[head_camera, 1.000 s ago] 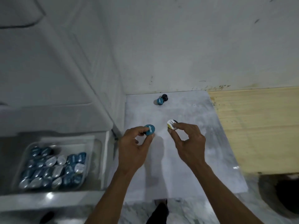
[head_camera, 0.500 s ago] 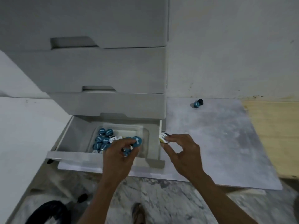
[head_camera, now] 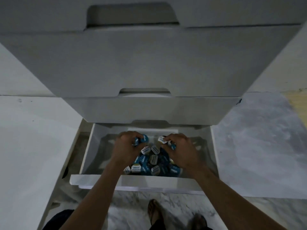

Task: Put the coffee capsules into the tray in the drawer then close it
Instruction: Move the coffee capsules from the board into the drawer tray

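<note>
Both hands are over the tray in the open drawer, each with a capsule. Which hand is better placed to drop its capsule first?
Neither clearly. The left hand pinches a blue capsule and the right hand a white-lidded capsule, both above the tray at similar height. Either could likely release now.

dim light, white drawer unit (head_camera: 149,63), marbled floor (head_camera: 132,209)

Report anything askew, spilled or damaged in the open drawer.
Nothing looks spilled or damaged. The capsules lie heaped at mixed angles inside the clear tray in the drawer. The left hand and right hand each hold a capsule above the heap.
</note>
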`<state>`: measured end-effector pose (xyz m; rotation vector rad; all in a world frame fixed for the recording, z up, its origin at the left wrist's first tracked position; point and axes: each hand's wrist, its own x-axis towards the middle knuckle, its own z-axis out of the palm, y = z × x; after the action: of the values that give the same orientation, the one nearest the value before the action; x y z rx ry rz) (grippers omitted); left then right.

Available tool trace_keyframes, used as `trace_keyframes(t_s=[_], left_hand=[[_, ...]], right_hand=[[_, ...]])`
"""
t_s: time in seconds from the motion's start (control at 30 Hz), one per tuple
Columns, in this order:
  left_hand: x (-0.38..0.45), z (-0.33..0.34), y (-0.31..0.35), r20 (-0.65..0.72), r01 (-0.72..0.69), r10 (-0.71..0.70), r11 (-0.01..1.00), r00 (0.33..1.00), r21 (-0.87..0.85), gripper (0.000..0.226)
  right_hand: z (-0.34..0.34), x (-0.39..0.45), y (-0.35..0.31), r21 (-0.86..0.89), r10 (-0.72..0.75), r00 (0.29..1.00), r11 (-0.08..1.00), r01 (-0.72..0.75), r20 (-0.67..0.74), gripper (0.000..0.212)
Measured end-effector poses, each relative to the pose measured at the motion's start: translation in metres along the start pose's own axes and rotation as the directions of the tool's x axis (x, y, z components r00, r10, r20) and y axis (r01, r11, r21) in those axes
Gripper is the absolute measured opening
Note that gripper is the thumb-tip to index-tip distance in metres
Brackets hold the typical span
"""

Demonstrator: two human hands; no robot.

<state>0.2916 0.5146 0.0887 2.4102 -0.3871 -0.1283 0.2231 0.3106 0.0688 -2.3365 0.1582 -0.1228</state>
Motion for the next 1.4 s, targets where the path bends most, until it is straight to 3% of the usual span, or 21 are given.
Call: trace_keyframes(t_s=[0.33, 0.67, 1.17, 1.4], left_hand=[[0.036, 0.033, -0.030, 0.157, -0.027, 0.011, 0.995, 0.988, 0.100, 0.021], [0.040, 0.041, -0.026, 0.214, -0.037, 0.001, 0.985, 0.977, 0.167, 0.023], [0.036, 0.043, -0.034, 0.193, -0.141, 0.102, 0.969, 0.976, 0.203, 0.020], [0.035, 0.043, -0.036, 0.182, -0.164, 0.121, 0.956, 0.976, 0.244, 0.014]], right_hand=[[0.033, 0.039, 0.009, -0.252, 0.064, 0.986, 0.968, -0.024, 0.154, 0.024], [0.047, 0.045, 0.012, -0.363, 0.053, 0.987, 0.932, 0.005, 0.149, 0.026], [0.041, 0.039, 0.012, -0.321, 0.096, 0.970, 0.947, -0.021, 0.222, 0.031], [0.040, 0.038, 0.009, -0.274, 0.181, 0.964, 0.954, -0.123, 0.196, 0.028]])
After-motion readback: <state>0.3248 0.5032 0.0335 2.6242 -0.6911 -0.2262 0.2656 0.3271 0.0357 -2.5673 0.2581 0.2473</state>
